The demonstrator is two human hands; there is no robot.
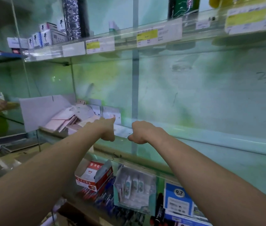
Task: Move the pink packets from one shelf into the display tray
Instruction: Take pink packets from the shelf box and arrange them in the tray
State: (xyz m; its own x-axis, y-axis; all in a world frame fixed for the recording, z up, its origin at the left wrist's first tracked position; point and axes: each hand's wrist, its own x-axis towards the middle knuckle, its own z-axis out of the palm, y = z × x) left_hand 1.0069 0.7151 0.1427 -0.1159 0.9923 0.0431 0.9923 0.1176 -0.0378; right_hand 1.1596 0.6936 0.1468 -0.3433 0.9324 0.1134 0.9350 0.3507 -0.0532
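While the left hand (107, 129) and right hand (143, 132) hovered right of the display tray (36, 110), couldn't tell their grip, pink packets (60, 123) needed stacking flat.

Reading "0.7 mm" in round badge on blue-and-white box (178, 199), lower shelf, right. Showing Chinese characters on red-and-white carton (94, 176), lower shelf, too blurred for reading. Bearing black lizard logo on white boxes (47, 37), upper shelf, left; lettering beneath illegible. Carrying blurred, unreadable print on yellow price labels (147, 36), shelf edge.
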